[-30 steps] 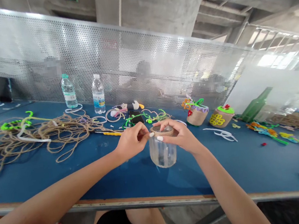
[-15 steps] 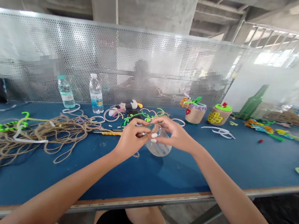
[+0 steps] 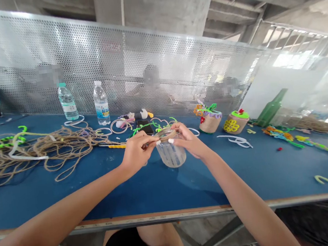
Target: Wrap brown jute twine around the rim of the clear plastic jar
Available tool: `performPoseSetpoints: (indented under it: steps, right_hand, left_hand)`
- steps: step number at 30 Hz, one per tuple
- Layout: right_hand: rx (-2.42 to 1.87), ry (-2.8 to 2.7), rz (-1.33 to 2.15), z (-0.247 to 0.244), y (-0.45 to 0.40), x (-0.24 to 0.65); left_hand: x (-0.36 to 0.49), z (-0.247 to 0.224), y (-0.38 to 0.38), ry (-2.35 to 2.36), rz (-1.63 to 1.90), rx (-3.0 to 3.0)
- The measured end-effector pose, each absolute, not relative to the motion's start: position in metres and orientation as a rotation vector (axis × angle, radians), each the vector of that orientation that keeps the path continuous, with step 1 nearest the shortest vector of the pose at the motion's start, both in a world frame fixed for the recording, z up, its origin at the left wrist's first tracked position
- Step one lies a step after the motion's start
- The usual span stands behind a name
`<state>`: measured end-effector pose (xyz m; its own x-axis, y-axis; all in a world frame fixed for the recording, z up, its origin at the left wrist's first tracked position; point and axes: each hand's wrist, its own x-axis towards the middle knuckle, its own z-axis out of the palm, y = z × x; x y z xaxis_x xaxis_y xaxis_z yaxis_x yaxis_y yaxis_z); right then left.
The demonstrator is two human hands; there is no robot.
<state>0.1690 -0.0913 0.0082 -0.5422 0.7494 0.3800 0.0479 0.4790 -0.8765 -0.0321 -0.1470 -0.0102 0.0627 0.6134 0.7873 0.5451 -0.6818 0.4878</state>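
A clear jar (image 3: 172,155) with pale vertical strips on its side is held just over the blue table, tilted slightly. Brown twine (image 3: 167,133) runs around its rim. My left hand (image 3: 137,151) is closed in a pinch on the twine at the rim's left side. With its fingers around the upper right of the jar, my right hand (image 3: 188,140) grips it, thumb on the near side and fingertips behind the rim. The far side of the rim is partly hidden by my fingers.
A loose heap of twine (image 3: 65,144) covers the left of the table (image 3: 131,198). Two water bottles (image 3: 102,106) stand behind. Decorated pots (image 3: 210,122), a green glass bottle (image 3: 273,108) and pipe-cleaner pieces (image 3: 284,135) lie to the right. A perforated metal screen (image 3: 176,74) borders the back.
The jar has turned more upright, and its rim with the twine shows more. My left hand has drawn slightly left, away from my right fingers. The view has shifted a little.
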Motion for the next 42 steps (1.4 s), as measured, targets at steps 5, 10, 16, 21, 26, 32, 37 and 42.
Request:
performPoseSetpoints:
  steps: [5, 10, 16, 21, 26, 32, 37, 42]
  right_hand:
    - [-0.683, -1.849, 1.17, 0.006, -0.092, 0.166]
    - [-0.677, -1.803, 1.214, 0.006, -0.093, 0.163]
    - [-0.66, -1.779, 1.244, 0.006, -0.092, 0.164]
    - [-0.626, -1.771, 1.24, 0.003, -0.09, 0.162]
    - [-0.609, -1.726, 1.194, -0.001, -0.09, 0.157]
    - [-0.576, -1.584, 1.297, 0.0, -0.091, 0.161]
    - [-0.54, -1.536, 1.397, 0.007, -0.098, 0.164]
    - [-0.53, -1.533, 1.458, 0.006, -0.106, 0.16]
  left_hand:
    - [-0.03, -0.012, -0.146, 1.204, 1.748, 2.27]
    - [-0.03, -0.013, -0.145, 1.179, 1.713, 2.327]
    - [-0.029, -0.011, -0.143, 1.202, 1.672, 2.257]
    - [-0.027, -0.008, -0.141, 1.22, 1.596, 2.046]
    - [-0.028, -0.006, -0.138, 1.169, 1.463, 1.879]
    - [-0.038, 0.002, -0.136, 1.074, 1.41, 1.781]
    - [-0.044, 0.005, -0.135, 1.038, 1.408, 1.763]
    - [-0.04, 0.005, -0.138, 0.992, 1.37, 1.79]
